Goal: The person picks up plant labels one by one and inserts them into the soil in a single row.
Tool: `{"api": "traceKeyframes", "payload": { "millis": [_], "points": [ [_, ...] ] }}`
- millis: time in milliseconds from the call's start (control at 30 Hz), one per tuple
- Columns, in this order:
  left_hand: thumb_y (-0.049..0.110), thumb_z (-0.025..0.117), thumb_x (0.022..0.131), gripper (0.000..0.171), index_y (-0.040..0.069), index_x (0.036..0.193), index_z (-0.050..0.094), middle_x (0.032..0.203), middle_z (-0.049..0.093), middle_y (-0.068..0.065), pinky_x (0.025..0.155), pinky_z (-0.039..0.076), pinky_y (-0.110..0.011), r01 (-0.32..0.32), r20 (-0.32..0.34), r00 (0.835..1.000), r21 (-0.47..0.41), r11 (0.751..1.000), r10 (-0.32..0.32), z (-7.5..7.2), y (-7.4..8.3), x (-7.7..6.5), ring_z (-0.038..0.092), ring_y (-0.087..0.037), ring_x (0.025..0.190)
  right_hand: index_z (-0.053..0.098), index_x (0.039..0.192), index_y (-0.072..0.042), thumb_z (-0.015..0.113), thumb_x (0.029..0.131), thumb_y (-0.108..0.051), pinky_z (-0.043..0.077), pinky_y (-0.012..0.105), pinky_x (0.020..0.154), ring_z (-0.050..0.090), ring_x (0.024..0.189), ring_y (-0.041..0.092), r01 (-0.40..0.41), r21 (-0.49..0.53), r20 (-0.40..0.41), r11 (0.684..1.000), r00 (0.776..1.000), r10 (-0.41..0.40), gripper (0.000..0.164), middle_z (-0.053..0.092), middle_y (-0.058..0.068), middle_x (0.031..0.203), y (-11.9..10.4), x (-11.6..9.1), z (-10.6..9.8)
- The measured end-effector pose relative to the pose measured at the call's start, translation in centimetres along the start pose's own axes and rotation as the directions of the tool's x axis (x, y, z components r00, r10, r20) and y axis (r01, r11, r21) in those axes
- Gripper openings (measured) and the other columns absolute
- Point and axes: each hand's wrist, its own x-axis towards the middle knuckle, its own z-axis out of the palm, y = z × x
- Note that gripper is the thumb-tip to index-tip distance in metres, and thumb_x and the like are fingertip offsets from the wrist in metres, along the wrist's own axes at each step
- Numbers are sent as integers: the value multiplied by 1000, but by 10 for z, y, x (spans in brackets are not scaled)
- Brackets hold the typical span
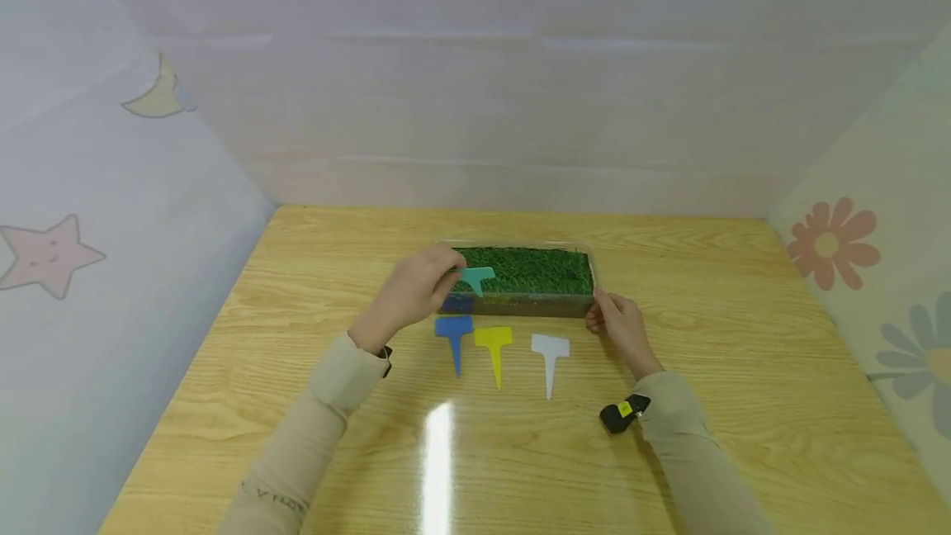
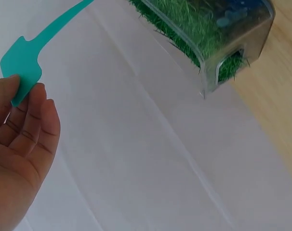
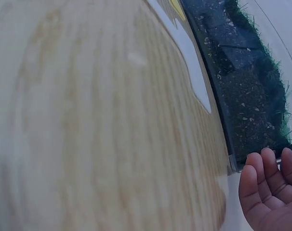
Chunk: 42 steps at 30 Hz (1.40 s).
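My left hand [image 1: 418,291] pinches a teal T-shaped plant label [image 1: 477,275] by its wide head, between thumb and fingers. In the left wrist view the label's thin stem points up and away from the hand. It overlaps the left part of a clear rectangular box [image 1: 527,305] filled with green artificial grass [image 1: 531,269]. At the box's right front corner, my right hand [image 1: 622,324] grips with bent fingers. In front of the box lie a blue plant label [image 1: 454,329], a yellow plant label [image 1: 494,337] and a white plant label [image 1: 551,345], stems toward me.
The wooden table [image 1: 357,452] carries the box and the loose labels. Pale walls with printed shapes, among them a pink star [image 1: 52,257] and a red flower [image 1: 832,244], enclose it at the back and sides. Cut into one box end is an opening [image 2: 229,67].
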Motion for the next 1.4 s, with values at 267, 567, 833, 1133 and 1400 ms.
{"api": "traceKeyframes", "payload": {
  "millis": [267, 567, 833, 1133, 1400],
  "points": [
    [-2, 58, 86, 5, 0, 90, 60, 85, 61, -10, 65, 49, -31, 48, 23, 999, 17, 999, -49, -12, -10, 11, 58, -22, 74, 52, 86, 14, 39, 98, -31, 54, 31, 64, 60, 68, 21, 23, 35, -19, 999, 1000, -22, 48, 57, 22, 81, 3, 1, 2],
    [2, 56, 89, 8, 1, 95, 61, 89, 61, -9, 65, 49, -30, 51, 54, 997, 26, 998, -52, -7, -22, 17, 58, -20, 74, 52, 87, 12, 38, 98, -35, 53, 29, 64, 60, 68, 17, 8, 22, -22, 1000, 1000, -8, 49, 57, 20, 83, 3, -2, -1],
    [1, 56, 89, 10, 1, 97, 62, 92, 62, -10, 70, 49, -32, 140, 103, 984, 32, 990, -143, 2, -33, 13, 59, -22, 81, 52, 83, 11, 39, 98, -30, 53, 31, 63, 59, 68, 21, 2, 20, -16, 1000, 1000, -1, 45, 57, 24, 82, 2, -3, 3],
    [3, 55, 90, 11, 2, 99, 62, 94, 62, -9, 73, 49, -32, 208, 135, 968, 39, 977, -212, 7, -42, 13, 59, -22, 84, 50, 82, 14, 37, 98, -19, 53, 39, 66, 58, 72, 34, 1, 31, -16, 1000, 1000, -1, 39, 53, 34, 86, -21, -16, 6],
    [4, 55, 91, 12, 2, 99, 62, 94, 62, -9, 72, 49, -32, 216, 153, 963, 66, 974, -224, 10, -47, 16, 58, -22, 83, 50, 85, 15, 37, 99, -20, 53, 37, 65, 58, 72, 32, 6, 11, -30, 1000, 1000, -6, 41, 54, 34, 86, -26, -19, 6]
  ]
}}
